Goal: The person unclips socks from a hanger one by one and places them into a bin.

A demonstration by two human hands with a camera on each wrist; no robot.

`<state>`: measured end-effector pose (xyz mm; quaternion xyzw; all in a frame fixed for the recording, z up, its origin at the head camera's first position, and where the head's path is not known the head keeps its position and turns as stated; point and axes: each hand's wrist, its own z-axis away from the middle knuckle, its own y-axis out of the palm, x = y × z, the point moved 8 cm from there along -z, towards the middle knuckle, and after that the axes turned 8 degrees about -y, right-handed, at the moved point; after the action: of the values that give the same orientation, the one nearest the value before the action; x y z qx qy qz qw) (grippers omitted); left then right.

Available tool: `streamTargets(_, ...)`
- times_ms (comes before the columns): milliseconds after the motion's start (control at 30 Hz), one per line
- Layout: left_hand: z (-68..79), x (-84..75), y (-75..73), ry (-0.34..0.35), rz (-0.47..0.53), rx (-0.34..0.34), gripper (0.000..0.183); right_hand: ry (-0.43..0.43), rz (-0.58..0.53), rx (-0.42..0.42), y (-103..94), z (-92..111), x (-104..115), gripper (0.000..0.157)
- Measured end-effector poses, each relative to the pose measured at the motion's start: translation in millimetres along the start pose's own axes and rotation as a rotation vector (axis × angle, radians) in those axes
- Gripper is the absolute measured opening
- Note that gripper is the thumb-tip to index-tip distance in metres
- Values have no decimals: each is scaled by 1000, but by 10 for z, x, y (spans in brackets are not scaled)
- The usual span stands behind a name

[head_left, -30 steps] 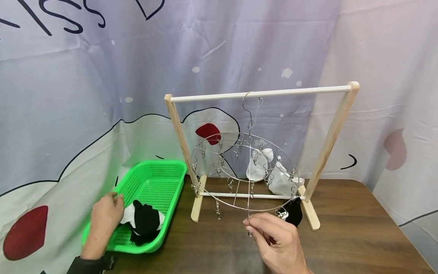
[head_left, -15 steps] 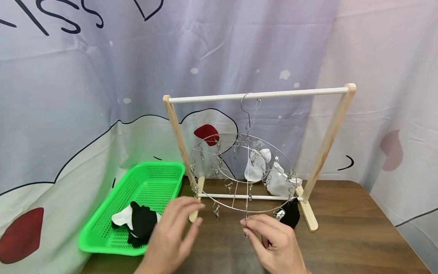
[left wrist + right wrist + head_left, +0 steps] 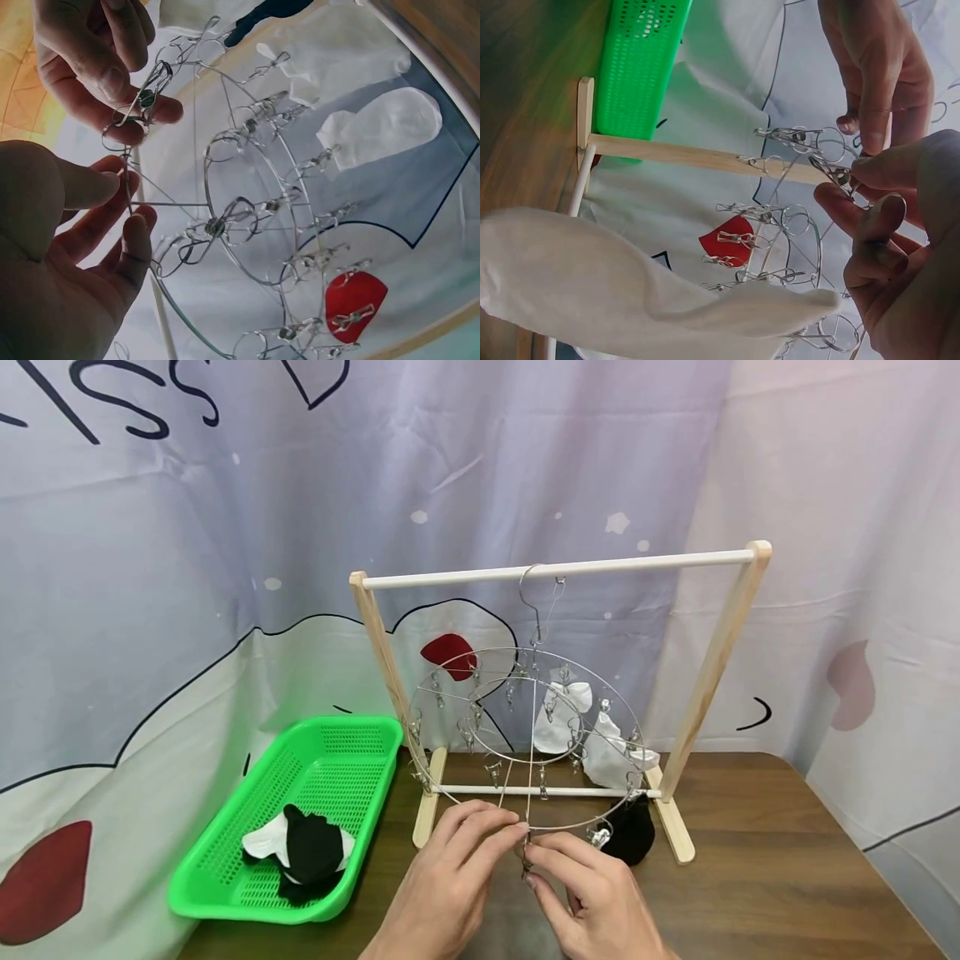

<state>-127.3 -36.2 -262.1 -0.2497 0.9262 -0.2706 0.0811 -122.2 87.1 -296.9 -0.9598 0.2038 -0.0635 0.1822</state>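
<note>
A round wire sock hanger (image 3: 534,647) with metal clips hangs by its hook from a white rod. At the hanger's near edge, my left hand (image 3: 453,881) pinches the wire rim between thumb and fingers, as the left wrist view shows. Right beside it, my right hand (image 3: 592,889) pinches a metal clip (image 3: 838,176) on that rim, and no cloth shows between the clip's jaws. Two white socks (image 3: 558,727) hang from clips at the back right. A black sock (image 3: 630,831) hangs at the right, close behind my right hand.
The hanger's stand has wooden side posts (image 3: 723,660) and a white top rod (image 3: 645,563). To the left, a green basket (image 3: 378,810) holds a bundle of black and white socks (image 3: 311,852). A printed curtain (image 3: 330,510) hangs behind the wooden table (image 3: 765,877).
My left hand has moved right from beside the basket to the hanger's front rim and now pinches it. My right hand stays at the clip. The socks in the basket stay put.
</note>
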Motion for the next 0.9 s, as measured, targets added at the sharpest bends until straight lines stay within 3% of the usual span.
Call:
streamTargets(267, -9, 92, -63, -44, 72, -65, 44, -70, 33, 34, -56, -102, 93, 37)
streamTargets(400, 2, 179, -96, -80, 128, -98, 36, -121, -16, 17, -209, -255, 146, 35)
streamTargets(533, 13, 275, -131, -119, 164, -117, 34, -132, -53, -57, -427, -385, 137, 31)
streamTargets(633, 9, 334, -168, -143, 183, -126, 39, -71, -23, -137, -628, -383, 16, 30)
streamTargets(733, -10, 382, -208, -167, 211, -124, 43, 42, 56, -170, -819, -293, -184, 32)
streamTargets(900, -25, 460, -253, -201, 268, -109, 44, 208, 184, -113, -974, -110, -518, 38)
